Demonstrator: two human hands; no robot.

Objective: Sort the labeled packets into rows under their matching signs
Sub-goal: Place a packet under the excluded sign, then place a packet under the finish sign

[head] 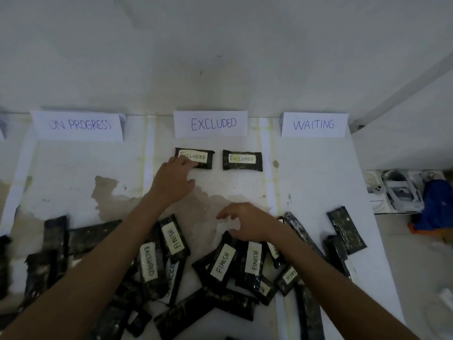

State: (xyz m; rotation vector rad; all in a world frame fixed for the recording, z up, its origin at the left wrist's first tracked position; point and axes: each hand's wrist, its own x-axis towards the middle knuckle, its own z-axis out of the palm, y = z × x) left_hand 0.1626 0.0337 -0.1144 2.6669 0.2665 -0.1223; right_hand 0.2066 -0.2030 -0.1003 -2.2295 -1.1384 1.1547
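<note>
Table [73, 173], left hand [171, 180] on EXCLUDED packet [202, 157]

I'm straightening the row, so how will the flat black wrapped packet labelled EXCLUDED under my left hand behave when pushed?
That flat black wrapped packet lies flat on the white table, so it should slide rather than roll or tip. Its crinkled wrap suggests some flex. Only fingertips of the left hand touch it, so probably light.

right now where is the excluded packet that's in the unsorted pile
Head view: the unsorted EXCLUDED packet lies left of centre in the near pile, between the left forearm and a FINISH packet.
</note>
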